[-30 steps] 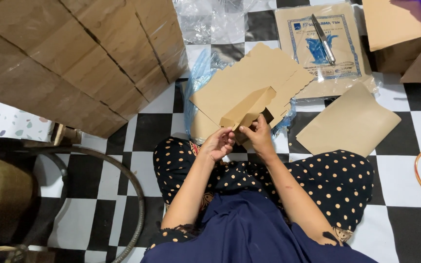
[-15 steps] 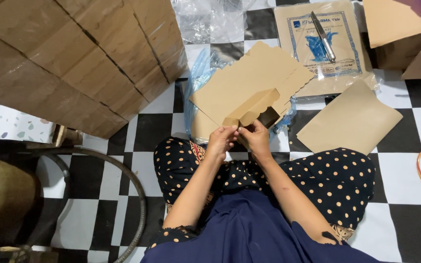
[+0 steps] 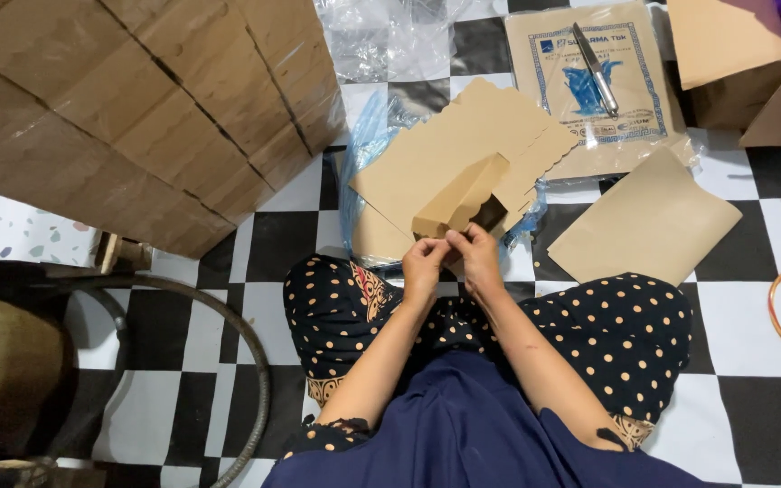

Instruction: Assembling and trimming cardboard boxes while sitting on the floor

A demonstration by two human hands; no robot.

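Head view – small kraft box (image 3: 459, 201) is pinched at its near end by left hand (image 3: 424, 265) and right hand (image 3: 478, 258); scalloped flap could be creased if squeezed.

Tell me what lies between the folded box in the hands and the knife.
Head view: the scalloped flat card stack lies between the box and the knife.

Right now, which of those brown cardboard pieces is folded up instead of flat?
The small box in both hands; the sheets beneath and the sheet beside lie flat.
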